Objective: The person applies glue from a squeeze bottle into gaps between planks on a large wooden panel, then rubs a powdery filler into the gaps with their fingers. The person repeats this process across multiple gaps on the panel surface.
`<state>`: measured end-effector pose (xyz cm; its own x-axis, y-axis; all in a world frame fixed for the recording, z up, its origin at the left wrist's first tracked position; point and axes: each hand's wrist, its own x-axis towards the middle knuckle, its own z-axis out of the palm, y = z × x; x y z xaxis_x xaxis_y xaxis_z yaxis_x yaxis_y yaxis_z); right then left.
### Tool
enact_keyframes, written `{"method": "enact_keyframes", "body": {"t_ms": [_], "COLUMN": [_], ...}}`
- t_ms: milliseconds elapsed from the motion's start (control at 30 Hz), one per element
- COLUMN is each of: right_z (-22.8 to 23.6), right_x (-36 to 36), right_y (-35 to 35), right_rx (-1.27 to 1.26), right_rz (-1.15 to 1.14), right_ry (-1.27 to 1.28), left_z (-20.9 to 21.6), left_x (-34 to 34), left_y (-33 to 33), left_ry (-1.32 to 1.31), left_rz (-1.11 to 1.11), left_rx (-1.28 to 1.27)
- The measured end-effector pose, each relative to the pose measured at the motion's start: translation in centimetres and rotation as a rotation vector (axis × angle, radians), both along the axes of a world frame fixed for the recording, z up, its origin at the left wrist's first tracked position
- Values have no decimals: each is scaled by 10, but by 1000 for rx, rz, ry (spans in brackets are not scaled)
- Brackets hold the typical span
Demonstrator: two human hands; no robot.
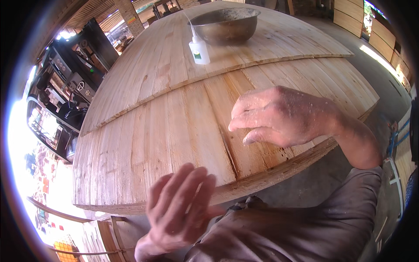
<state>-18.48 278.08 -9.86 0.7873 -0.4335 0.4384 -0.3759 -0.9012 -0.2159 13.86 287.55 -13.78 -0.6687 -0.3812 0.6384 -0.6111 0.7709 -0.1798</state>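
My right hand [283,115], speckled with pale dust, hovers over the near right part of a stack of wooden panels [183,118]. Its fingers are bent, with a gap between them and the thumb, and nothing shows in it. Below it, a dark seam [229,150] and brownish stained strips run toward the near edge. My left hand [181,205] is at the near edge, its fingers stretched out and slightly blurred, holding nothing. Farther back on the upper panel stand a white squeeze bottle [199,52] with a thin nozzle and a wide metal bowl [227,30] with a dusty inside.
The upper panel's edge [174,85] makes a low step across the stack. Dark machinery [72,83] stands at the left. Light wooden boards [349,17] lean at the far right, beyond a grey concrete floor [384,94]. More wood pieces [102,236] are at the lower left.
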Motion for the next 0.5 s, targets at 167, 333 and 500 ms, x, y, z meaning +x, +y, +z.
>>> {"method": "enact_keyframes", "body": {"t_ms": [167, 333, 500], "right_z": [-5, 29, 8], "right_x": [-4, -16, 7], "right_y": [6, 9, 26], "right_rx": [-27, -175, -95], "right_rz": [-68, -288, -91], "right_ry": [-23, -130, -9], "left_z": [-44, -56, -53], "left_x": [-45, -55, -57], "left_y": [6, 1, -1], "left_ry": [181, 323, 386], "left_rz": [132, 160, 145], "left_rx": [-87, -170, -146]}}
